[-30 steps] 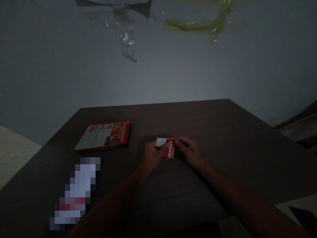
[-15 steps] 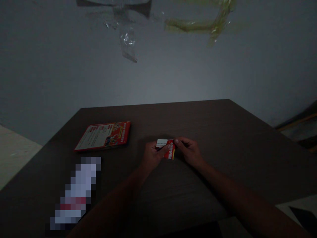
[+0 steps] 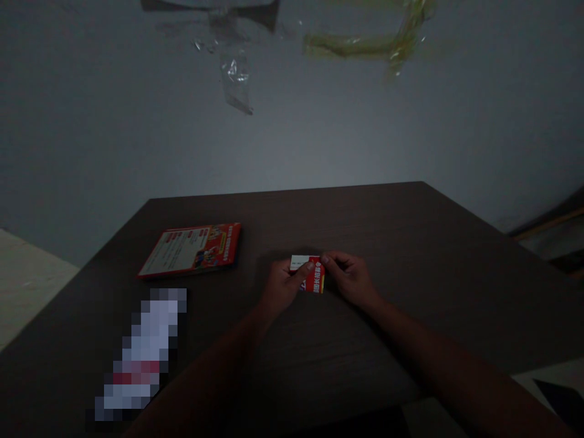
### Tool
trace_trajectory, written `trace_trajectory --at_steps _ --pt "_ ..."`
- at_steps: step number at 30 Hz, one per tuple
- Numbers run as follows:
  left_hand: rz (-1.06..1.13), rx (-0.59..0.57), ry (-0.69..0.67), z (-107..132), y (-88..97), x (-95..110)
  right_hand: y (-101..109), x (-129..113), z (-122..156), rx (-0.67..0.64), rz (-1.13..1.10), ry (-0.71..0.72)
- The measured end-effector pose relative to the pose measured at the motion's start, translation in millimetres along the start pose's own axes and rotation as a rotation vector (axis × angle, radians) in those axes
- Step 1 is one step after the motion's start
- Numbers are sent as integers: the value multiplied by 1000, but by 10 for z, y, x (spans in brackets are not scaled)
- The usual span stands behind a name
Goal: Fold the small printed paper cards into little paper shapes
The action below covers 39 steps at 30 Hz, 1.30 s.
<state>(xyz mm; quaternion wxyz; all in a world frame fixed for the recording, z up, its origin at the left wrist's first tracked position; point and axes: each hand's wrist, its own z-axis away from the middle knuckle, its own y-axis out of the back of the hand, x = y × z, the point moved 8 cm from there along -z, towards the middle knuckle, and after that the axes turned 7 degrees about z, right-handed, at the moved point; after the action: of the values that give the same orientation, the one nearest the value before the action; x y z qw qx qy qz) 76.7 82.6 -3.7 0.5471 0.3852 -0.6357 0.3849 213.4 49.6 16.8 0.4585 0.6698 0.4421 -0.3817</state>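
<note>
A small red and white packet (image 3: 312, 275) with printed characters sits between both my hands, just above a dark wooden table (image 3: 410, 255). My left hand (image 3: 281, 287) grips its left side, thumb laid across the top. My right hand (image 3: 350, 278) pinches its right edge with fingers curled. The light is dim, so fine detail on the packet is hard to read.
A flat red and white booklet or box (image 3: 191, 249) lies on the table to the left. Nearer the front left lies a long blurred-out white and red object (image 3: 139, 356). Strips of clear and yellowish tape (image 3: 360, 45) hang on the grey wall behind.
The packet and both hands have shifted very slightly to the right; the grip looks unchanged.
</note>
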Motion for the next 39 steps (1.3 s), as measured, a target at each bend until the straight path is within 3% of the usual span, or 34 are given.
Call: trace_trajectory --at_steps 11,24,35,39 --pt "-178 -21 -41 -14 -1 59 40 9 -19 18 51 6" --pt "-95 43 -103 0 59 190 39 -8 -17 2 122 57" --pt "-25 97 -11 -37 117 58 64 -147 -8 -8 235 177" --pt "-27 50 31 -27 85 37 93 -93 -24 19 217 129"
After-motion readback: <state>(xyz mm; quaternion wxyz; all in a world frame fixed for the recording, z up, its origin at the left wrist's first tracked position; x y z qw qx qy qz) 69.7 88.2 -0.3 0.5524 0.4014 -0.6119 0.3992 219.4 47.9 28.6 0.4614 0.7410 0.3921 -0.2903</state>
